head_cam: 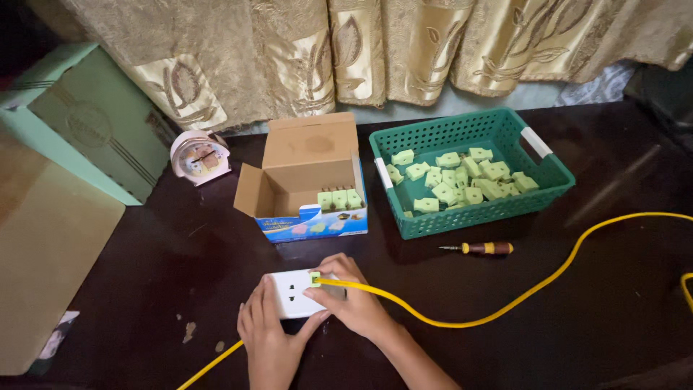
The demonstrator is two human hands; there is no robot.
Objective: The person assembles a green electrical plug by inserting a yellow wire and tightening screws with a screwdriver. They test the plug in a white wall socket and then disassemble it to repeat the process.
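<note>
White socket box [294, 292] between left hand [266, 338] and right hand [349, 297].

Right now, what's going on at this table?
A person holds a white socket block on the dark table with both hands. The left hand steadies its near edge; the right hand presses a green plug on a yellow cable at its top corner. Behind, an open box holds a few green plugs, a green basket holds many more, and a screwdriver lies beside it.
</note>
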